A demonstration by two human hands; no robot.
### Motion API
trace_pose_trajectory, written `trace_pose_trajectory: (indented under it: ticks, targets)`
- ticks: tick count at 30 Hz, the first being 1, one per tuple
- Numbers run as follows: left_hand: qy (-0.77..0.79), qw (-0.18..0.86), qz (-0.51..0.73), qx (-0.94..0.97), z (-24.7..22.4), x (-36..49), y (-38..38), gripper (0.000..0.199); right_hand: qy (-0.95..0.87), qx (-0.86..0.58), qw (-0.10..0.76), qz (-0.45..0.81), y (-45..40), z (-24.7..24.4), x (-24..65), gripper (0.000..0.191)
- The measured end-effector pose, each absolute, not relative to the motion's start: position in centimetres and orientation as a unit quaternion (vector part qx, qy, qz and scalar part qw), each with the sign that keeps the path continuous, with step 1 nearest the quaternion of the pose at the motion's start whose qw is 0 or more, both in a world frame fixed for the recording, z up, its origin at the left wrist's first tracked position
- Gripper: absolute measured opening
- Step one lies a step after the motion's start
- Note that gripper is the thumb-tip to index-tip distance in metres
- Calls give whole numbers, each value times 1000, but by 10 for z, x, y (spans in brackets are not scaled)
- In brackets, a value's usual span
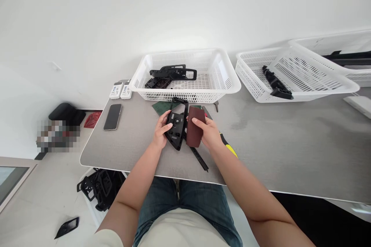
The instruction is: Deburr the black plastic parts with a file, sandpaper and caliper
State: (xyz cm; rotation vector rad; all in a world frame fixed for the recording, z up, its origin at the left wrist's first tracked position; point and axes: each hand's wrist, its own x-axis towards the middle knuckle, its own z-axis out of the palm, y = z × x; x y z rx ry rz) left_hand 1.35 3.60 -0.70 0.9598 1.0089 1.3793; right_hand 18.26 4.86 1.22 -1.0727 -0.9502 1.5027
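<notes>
My left hand (161,130) is closed on the left side of a black plastic part (176,125), its thumb lying on the face. The part is held upright above the grey table, narrow end toward me. Just right of it, my right hand (209,131) pinches a dark red-brown rectangular sheet (195,127), thumb on top. Sheet and part are close side by side; whether they touch is unclear. Below them lies a thin black strip (199,159). A green sheet (161,107) lies partly hidden behind the part, and a yellow-and-black handle (228,146) shows beside my right wrist.
A white basket (185,95) with black parts stands at the back of the table (278,139). More white baskets (261,94) are at the right. A phone (112,117) and two small white boxes (121,90) lie left. Black parts (101,187) fill a bin below.
</notes>
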Motion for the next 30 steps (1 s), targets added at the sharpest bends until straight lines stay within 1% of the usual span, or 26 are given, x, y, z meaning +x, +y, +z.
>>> trace_pose_trajectory:
  ticks: [3,6,8,10,12,14,18,19,25,28,30]
  targets:
    - [411,597,572,385,-1,14,33,71,-375,-416,539,629,54,14,189,34]
    - [403,629,561,356,2,15,32,79,-395,-424,527,621,56,15,192,35]
    - [402,645,554,339,3,16,31,76,-404,-424,507,632,55,15,192,36]
    - [398,656,541,345,3,17,32,69,-396,-416,489,657,53,16,191,36]
    - [404,652,528,365,4,16,33,60,-382,-410,465,685,50,17,188,36]
    - [432,631,526,374,4,15,34,58,-381,-404,439,706,47,17,183,36]
    - [498,581,539,352,5,11,37,77,-396,-398,410,719,42,13,176,38]
    - [507,579,533,352,6,9,38,77,-401,-398,407,718,41,13,175,38]
    - [545,592,492,333,5,8,41,53,-465,-418,362,692,37,10,172,39]
    - [541,606,496,307,5,9,42,50,-494,-430,341,674,35,8,170,37]
    - [530,614,502,301,5,8,42,49,-499,-436,356,659,35,8,171,36]
